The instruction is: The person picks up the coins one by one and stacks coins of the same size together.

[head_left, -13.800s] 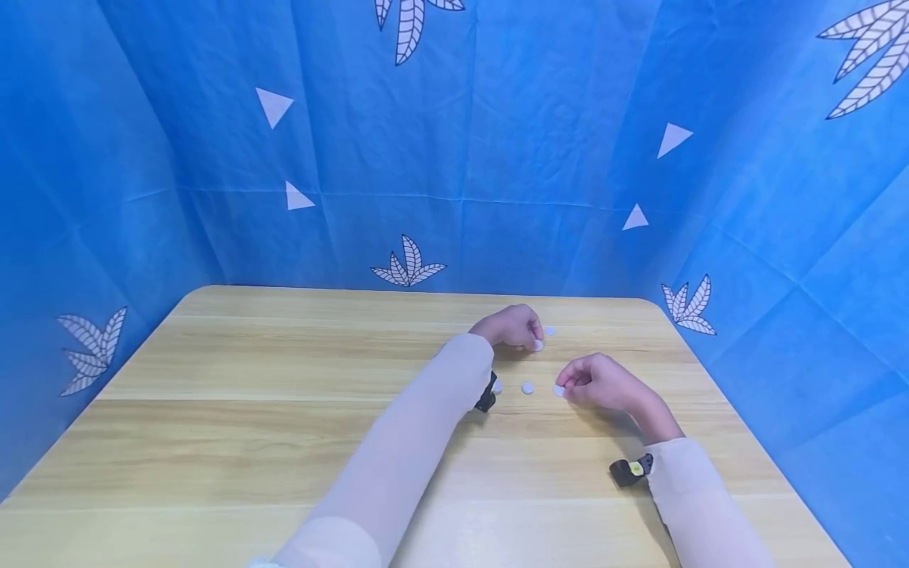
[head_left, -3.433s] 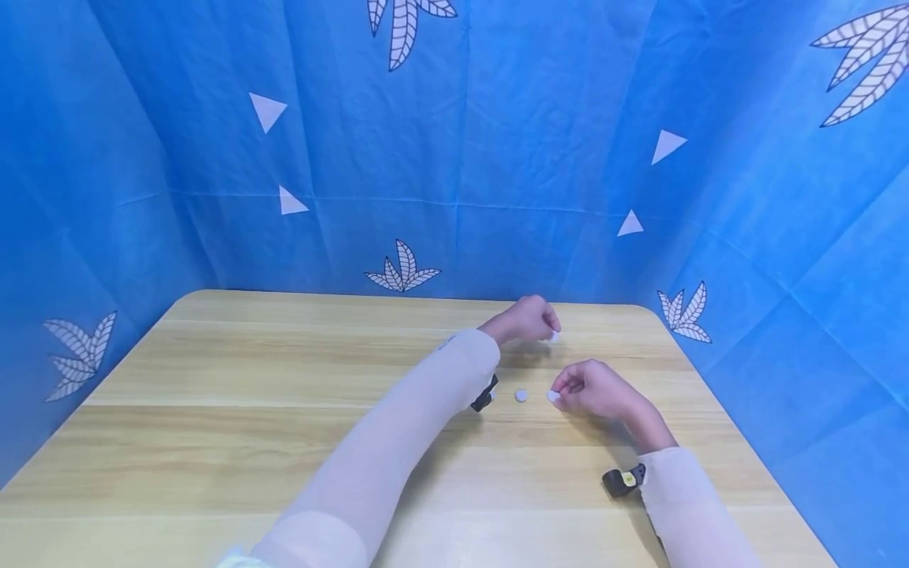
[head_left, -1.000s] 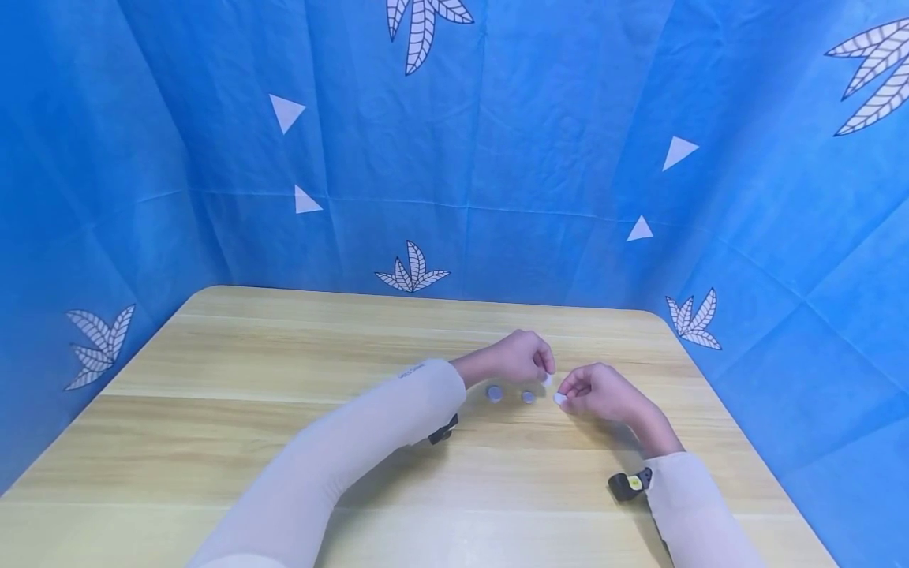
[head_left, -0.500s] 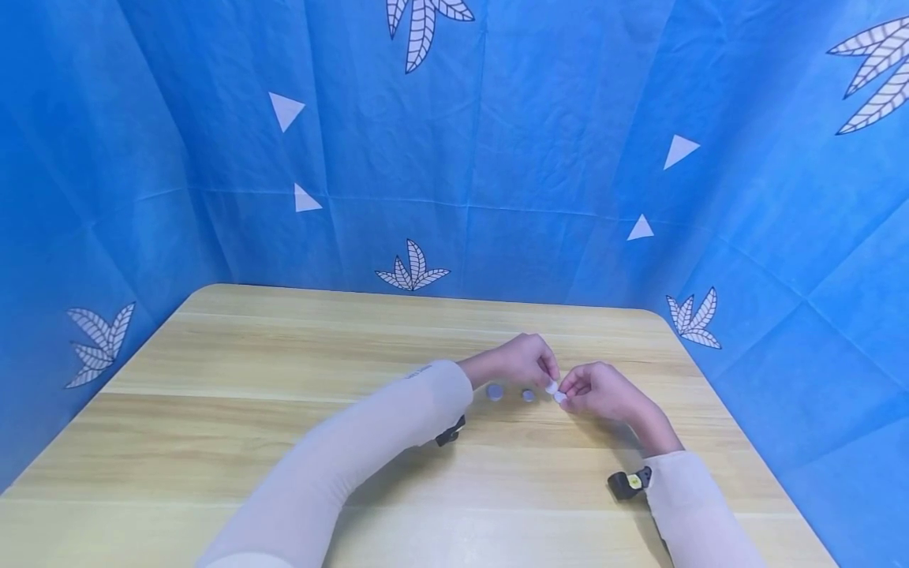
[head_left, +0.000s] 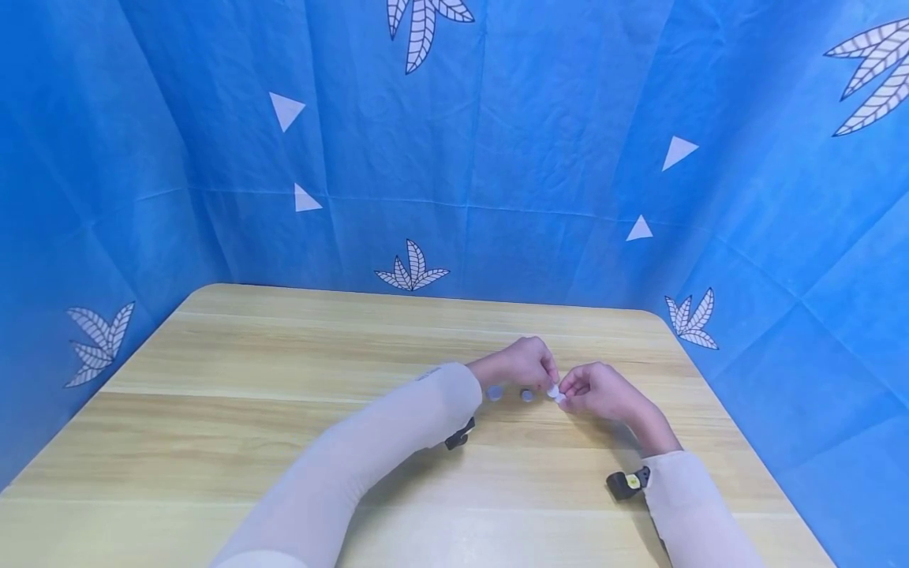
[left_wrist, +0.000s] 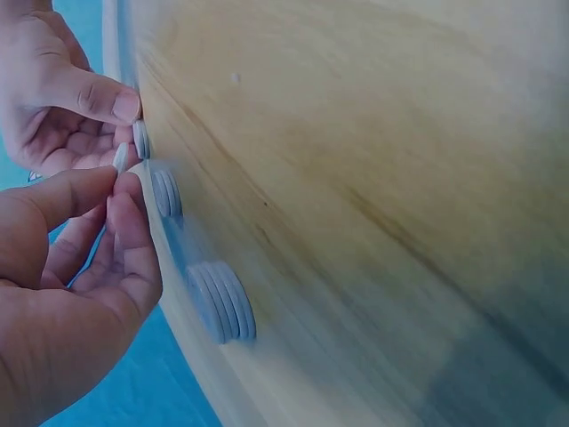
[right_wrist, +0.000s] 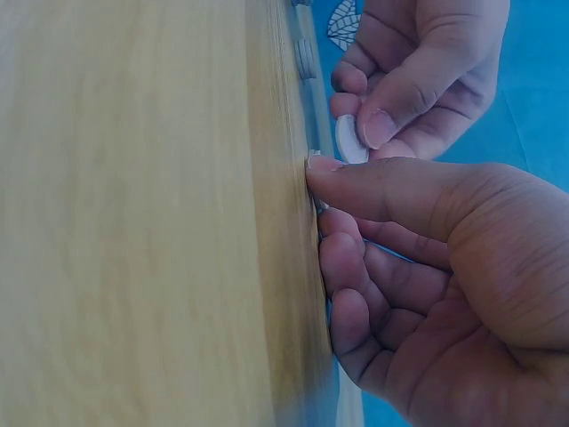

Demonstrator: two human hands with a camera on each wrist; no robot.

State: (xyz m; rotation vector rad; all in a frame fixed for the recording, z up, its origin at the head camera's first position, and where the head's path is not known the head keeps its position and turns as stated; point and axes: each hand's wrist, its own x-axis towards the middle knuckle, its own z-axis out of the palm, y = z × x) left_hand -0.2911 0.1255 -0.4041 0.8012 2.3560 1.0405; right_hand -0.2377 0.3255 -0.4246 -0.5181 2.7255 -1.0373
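Note:
My left hand [head_left: 524,364] pinches a small white disc [left_wrist: 121,158] between thumb and fingers, held just off the table. Close against it on the right, my right hand [head_left: 600,392] grips another white disc [head_left: 560,399] at the tabletop with thumb and fingertips; from the right wrist view it is mostly covered by the thumb. The left hand's disc is tilted in the right wrist view and sits just beside that thumb. To the left stand two low stacks of discs, a middle stack [left_wrist: 167,194] and a taller leftmost stack [left_wrist: 220,302] of several.
The light wooden table [head_left: 284,442] spreads under both arms. A blue cloth [head_left: 469,158] with leaf and triangle prints hangs behind it and along the sides. A black wrist camera [head_left: 625,483] sits by the right sleeve, another [head_left: 460,434] under the left forearm.
Earlier my left hand was at the table's far side taking a disc. It has come nearer with the disc, then right, up to the right hand's disc. The right hand has stayed put.

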